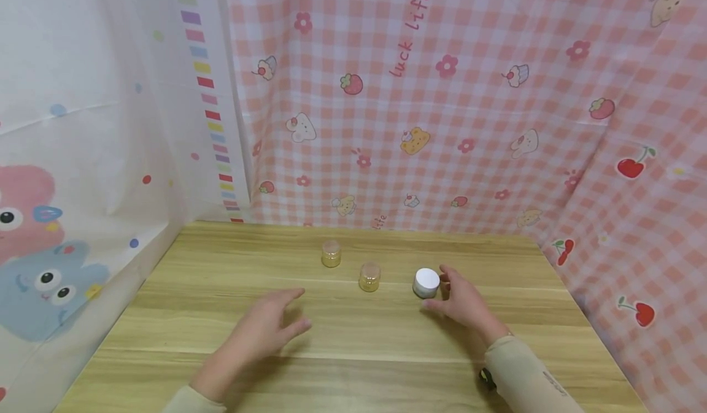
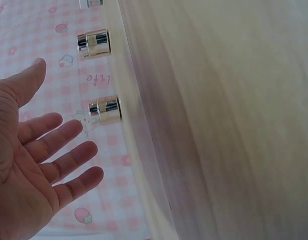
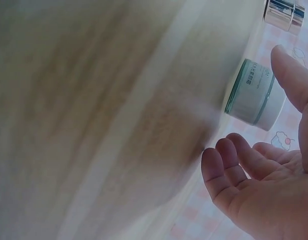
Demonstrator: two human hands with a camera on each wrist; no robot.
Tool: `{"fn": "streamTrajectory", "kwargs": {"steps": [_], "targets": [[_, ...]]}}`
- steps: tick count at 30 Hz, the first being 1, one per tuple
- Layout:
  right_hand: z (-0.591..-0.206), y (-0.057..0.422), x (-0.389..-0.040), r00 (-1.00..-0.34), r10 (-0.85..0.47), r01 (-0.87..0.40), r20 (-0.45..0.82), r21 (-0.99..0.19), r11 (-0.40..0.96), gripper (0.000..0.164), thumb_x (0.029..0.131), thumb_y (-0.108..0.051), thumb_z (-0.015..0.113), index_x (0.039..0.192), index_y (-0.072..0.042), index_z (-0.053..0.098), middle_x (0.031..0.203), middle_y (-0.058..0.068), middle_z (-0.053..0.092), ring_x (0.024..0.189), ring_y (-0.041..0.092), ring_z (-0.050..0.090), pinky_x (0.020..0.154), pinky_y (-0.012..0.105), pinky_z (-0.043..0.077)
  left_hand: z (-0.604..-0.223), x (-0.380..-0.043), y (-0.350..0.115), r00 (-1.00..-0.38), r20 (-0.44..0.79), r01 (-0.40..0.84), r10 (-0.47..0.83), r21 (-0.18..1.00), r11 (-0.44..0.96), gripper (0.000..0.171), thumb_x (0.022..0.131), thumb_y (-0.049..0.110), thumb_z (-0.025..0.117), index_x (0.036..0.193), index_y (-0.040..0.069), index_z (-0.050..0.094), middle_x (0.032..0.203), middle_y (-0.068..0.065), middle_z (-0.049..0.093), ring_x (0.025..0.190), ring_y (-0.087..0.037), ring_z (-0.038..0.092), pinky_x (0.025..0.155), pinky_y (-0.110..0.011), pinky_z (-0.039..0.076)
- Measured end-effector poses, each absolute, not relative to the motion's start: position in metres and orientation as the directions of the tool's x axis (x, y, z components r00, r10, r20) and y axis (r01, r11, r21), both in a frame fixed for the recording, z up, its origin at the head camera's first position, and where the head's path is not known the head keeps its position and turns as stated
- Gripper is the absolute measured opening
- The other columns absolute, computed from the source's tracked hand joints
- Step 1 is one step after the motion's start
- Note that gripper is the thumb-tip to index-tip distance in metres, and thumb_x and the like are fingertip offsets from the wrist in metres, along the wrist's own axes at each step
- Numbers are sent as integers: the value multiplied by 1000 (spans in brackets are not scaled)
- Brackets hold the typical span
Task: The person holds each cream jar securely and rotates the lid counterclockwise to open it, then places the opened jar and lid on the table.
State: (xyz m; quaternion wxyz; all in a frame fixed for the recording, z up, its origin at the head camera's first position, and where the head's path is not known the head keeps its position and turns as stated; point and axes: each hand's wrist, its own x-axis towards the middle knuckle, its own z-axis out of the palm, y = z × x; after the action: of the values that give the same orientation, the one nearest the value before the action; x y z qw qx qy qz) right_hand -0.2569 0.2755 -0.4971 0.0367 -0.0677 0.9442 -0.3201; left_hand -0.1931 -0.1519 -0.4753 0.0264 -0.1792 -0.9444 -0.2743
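A pale green cream jar with a white lid [image 1: 426, 283] stands upright on the wooden table, its printed label showing in the right wrist view. My right hand [image 1: 461, 299] is close at its right side, thumb in front and fingers behind; in the right wrist view the fingers [image 3: 234, 165] are apart from the jar. Left of it stand two small gold jars, the nearer gold jar [image 1: 369, 277] and the farther gold jar [image 1: 331, 254]. My left hand [image 1: 267, 324] hovers over the table's left half, fingers extended, thumb spread, holding nothing.
The wooden table [image 1: 331, 376] ends at a pink checked curtain [image 1: 386, 124] behind and on the right. A white curtain with cartoon figures [image 1: 110, 173] hangs at the left. A small dark object [image 1: 486, 378] shows beside the right sleeve.
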Motion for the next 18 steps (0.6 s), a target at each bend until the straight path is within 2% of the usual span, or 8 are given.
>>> {"fn": "streamTrajectory", "kwargs": {"steps": [9,18], "targets": [[-495,270,-258,-987,-159,-117,-19,-598,793,108,85,-34,93,161,10,30,149,31,59,138,49,58,116,66,44,-477,-188,-144,-911,192,413,366,430,803,66,94,39,81,146,3,61,147,-17,67,135,-40,64,116,-58,48],[-497,265,-265,-987,-160,-140,16,-580,803,107,83,-30,93,159,13,31,144,31,62,133,45,62,116,60,46,-478,-183,-137,-897,205,442,391,405,801,64,92,37,84,143,4,64,141,-17,71,130,-40,67,112,-58,51]]}}
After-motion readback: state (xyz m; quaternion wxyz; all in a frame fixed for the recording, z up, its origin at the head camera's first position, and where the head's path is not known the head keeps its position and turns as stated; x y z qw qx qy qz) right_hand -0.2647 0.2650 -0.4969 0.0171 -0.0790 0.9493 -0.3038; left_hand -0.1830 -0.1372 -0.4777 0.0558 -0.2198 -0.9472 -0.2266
